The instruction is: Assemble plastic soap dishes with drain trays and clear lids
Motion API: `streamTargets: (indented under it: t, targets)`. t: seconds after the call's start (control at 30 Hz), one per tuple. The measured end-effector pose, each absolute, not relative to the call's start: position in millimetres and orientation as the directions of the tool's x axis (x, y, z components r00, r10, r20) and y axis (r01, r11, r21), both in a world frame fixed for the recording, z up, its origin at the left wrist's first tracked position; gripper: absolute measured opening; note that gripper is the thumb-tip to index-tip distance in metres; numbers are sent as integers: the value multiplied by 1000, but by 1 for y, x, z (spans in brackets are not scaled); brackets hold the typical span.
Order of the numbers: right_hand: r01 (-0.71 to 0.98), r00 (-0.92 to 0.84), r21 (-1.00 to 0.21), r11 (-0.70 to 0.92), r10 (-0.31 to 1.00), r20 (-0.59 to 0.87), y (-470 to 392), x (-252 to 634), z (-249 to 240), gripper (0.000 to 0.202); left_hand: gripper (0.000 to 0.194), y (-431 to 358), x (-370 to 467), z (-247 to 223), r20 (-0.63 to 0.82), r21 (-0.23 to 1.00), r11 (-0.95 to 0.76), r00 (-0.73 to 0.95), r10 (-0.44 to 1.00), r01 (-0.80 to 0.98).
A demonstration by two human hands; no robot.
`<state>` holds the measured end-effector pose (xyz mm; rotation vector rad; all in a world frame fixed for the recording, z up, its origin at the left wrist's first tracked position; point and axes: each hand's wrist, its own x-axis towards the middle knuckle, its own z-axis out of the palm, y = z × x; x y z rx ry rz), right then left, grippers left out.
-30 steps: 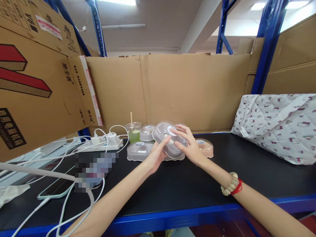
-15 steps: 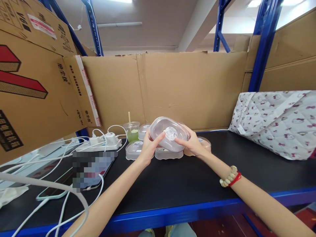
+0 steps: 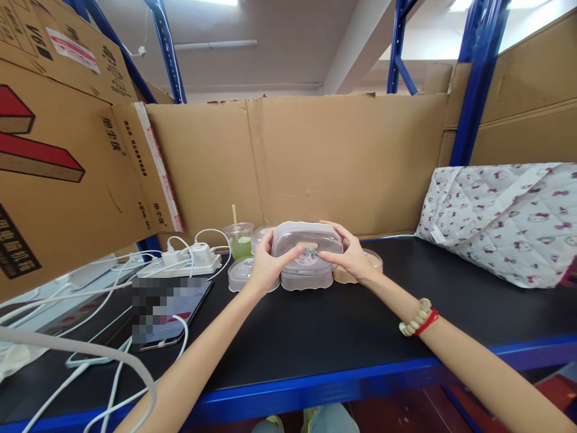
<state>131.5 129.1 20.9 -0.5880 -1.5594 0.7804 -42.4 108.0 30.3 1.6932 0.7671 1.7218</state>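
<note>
A clear plastic container (image 3: pixel 295 236) with a round label is held between both my hands, above the black table. My left hand (image 3: pixel 269 263) grips its left end, thumb across the front. On the right end, my right hand (image 3: pixel 349 255) is closed round it, thumb near the label. Directly below and behind is another clear container (image 3: pixel 307 281) on the table. To its left stands a similar labelled container (image 3: pixel 241 275), and a peach-tinted one (image 3: pixel 375 261) sits to the right, partly hidden by my right hand. One more (image 3: pixel 259 236) is behind my left fingers.
A cup of green drink with a straw (image 3: pixel 242 242) stands behind the containers. On the left are a power strip (image 3: pixel 202 260), white cables and a phone (image 3: pixel 180 319). A patterned quilted bag (image 3: pixel 500 222) lies at right. Cardboard (image 3: pixel 315 162) walls the back.
The held container has been tilted and levelled, so its long side now runs nearly straight across and its label sits lower. Both hands still hold it.
</note>
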Motion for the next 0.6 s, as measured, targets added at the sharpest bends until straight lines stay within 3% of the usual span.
streamTargets:
  t: [0.33,0.6]
  targets:
    - [-109,-82,-831,545,828,554,131,133,27,65,56,105,-42,29,522,846,-508,53,851,-162]
    - [-96,-93,-917,386,914,395,123,133,31,70,62,102,-32,24,431,851,-430,-66,900,-302]
